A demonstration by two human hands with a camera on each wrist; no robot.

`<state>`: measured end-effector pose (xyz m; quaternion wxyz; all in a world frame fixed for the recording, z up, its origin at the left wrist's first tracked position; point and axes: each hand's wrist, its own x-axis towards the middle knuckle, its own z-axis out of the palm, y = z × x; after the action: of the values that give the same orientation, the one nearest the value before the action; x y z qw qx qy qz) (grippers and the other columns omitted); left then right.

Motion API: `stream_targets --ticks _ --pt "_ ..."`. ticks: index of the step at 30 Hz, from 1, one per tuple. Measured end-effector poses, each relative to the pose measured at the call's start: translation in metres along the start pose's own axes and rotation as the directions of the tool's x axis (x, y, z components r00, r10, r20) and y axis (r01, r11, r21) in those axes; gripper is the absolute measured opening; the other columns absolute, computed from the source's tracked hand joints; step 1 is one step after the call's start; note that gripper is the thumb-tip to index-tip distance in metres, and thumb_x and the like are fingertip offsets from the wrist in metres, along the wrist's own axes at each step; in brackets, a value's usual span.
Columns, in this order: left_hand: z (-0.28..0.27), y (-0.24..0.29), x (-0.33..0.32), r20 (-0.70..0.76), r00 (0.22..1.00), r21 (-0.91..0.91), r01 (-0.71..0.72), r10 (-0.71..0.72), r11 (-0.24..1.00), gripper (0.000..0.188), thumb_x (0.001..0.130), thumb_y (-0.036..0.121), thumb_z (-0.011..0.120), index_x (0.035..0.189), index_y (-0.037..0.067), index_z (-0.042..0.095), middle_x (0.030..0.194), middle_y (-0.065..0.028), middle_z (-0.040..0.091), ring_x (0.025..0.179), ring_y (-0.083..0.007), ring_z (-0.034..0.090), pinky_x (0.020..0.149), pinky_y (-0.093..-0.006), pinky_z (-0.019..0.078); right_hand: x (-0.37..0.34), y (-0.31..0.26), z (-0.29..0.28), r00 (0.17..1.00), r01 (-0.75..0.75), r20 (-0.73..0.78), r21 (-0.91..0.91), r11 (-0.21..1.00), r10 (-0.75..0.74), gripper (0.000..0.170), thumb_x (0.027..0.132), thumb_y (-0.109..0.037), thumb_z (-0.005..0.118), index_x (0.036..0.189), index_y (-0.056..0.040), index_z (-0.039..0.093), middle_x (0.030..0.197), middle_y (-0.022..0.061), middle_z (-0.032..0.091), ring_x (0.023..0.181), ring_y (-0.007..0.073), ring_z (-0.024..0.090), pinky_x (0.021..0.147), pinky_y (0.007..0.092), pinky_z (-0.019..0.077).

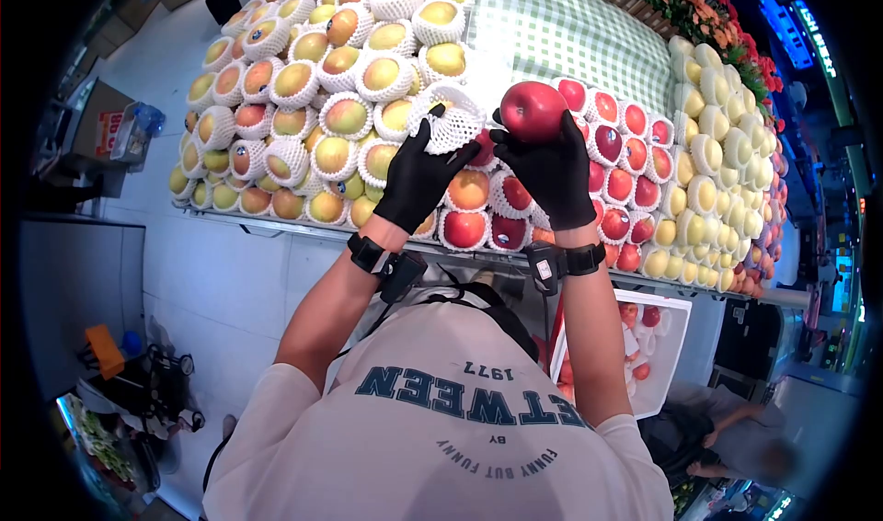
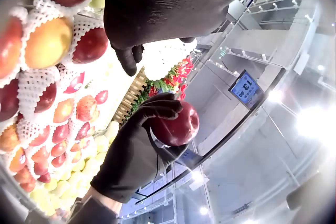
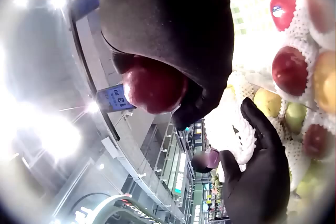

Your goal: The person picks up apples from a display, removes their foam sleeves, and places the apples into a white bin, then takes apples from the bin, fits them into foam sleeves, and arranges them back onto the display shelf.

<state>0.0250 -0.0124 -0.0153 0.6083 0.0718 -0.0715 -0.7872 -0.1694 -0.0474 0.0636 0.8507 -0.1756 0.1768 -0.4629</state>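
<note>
My black-gloved right hand (image 1: 550, 176) grips a bare, glossy red apple (image 1: 532, 109), raised over the fruit display. Fingers and thumb curl round the apple, as the right wrist view also shows. To its left, my black-gloved left hand (image 1: 414, 183) holds a white foam net sleeve (image 1: 457, 127) between thumb and fingers. The sleeve's mesh is spread wide, and no fruit shows inside it. Below both hands lie red apples (image 1: 464, 227) in foam nets along the display's front edge.
Yellow-red fruit (image 1: 333, 116) in foam nets is piled on the left. Pale yellow fruit (image 1: 708, 153) is stacked at right. A green checked cloth (image 1: 575, 38) covers the back. Below the display's edge, by my right arm, stands a white box (image 1: 662, 355) holding red fruit.
</note>
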Motion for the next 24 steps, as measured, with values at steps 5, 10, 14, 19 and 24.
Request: stream_targets --ticks 5,10,14,19,24 --pt "-0.005 0.001 -0.003 -0.034 0.998 -0.081 0.042 -0.045 0.996 0.047 0.101 0.033 0.043 0.143 0.015 0.035 0.144 -0.0268 0.032 0.133 -0.0354 0.035 0.114 -0.0396 0.0277 0.012 0.004 -0.012 0.975 0.137 0.029 -0.857 0.497 -0.218 0.054 0.086 -0.023 0.067 0.125 0.001 0.039 0.105 0.0093 0.067 0.102 0.0179 0.062 0.09 0.0333 0.0478" --pt "-0.012 0.003 -0.003 -0.033 0.995 -0.135 0.091 -0.096 0.987 0.048 0.1 0.034 0.045 0.143 0.015 0.035 0.144 -0.0273 0.032 0.135 -0.0351 0.032 0.116 -0.0379 0.0249 0.008 0.004 -0.003 0.985 0.128 0.002 -0.682 0.72 -0.174 0.049 0.084 -0.013 0.07 0.12 0.0019 0.041 0.105 0.0077 0.067 0.096 0.0145 0.064 0.087 0.0283 0.0494" --pt "-0.013 0.002 -0.004 -0.025 0.996 -0.136 0.086 -0.09 0.987 0.05 0.1 0.033 0.045 0.142 0.009 0.034 0.143 -0.027 0.034 0.135 -0.0342 0.032 0.116 -0.038 0.0245 0.011 0.007 0.001 0.968 0.159 -0.039 -0.675 0.721 -0.249 0.053 0.082 -0.014 0.073 0.123 0.0027 0.043 0.115 0.0137 0.061 0.1 0.0205 0.063 0.088 0.0296 0.0498" --pt "0.0 -0.006 -0.003 0.11 0.964 0.817 -0.227 0.243 0.53 0.045 0.092 0.019 0.059 0.131 0.001 0.047 0.117 -0.0223 0.058 0.107 -0.029 0.059 0.091 -0.0364 0.0489 0.01 0.011 0.015 0.801 0.172 0.197 -0.98 -0.097 -0.566 0.076 0.066 -0.019 0.085 0.127 0.0008 0.044 0.12 0.0142 0.056 0.107 0.0241 0.059 0.093 0.0346 0.0482" --pt "0.05 -0.001 -0.01 0.363 0.904 0.917 -0.303 0.226 -0.26 0.052 0.084 0.009 0.069 0.13 0.001 0.047 0.104 -0.0149 0.064 0.095 -0.0197 0.063 0.079 -0.0314 0.0513 0.009 0.027 0.008 0.799 0.259 0.313 -0.95 -0.175 -0.514 0.083 0.059 -0.011 0.087 0.131 -0.002 0.045 0.122 0.0147 0.055 0.108 0.0253 0.058 0.092 0.0353 0.0483"
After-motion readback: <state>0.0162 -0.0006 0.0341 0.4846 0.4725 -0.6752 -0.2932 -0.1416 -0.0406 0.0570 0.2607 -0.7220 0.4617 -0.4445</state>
